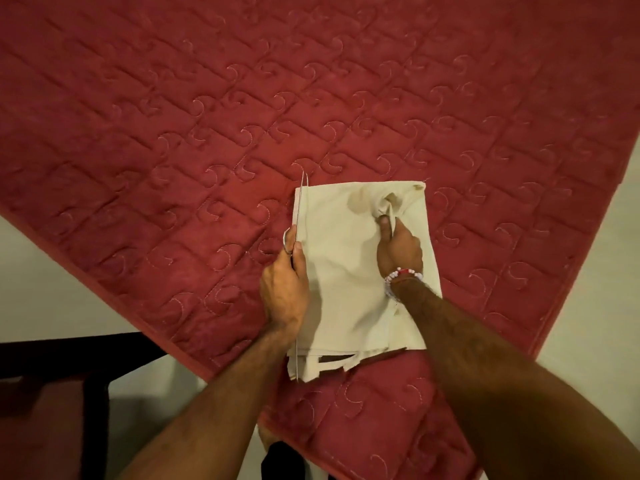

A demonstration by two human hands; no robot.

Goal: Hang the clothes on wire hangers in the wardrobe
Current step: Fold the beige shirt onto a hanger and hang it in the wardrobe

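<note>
A folded cream garment lies on the red quilted mattress, near its front corner. A thin wire hanger runs along the garment's left edge, seen nearly edge-on, its hook by my fingers. My left hand grips the hanger and the cloth's left edge together. My right hand rests on top of the garment and pinches a bunched fold of cloth near its far end. A beaded bracelet sits on my right wrist.
Pale floor shows to the right and left of the mattress. A dark piece of furniture stands at the lower left. The wardrobe is out of view.
</note>
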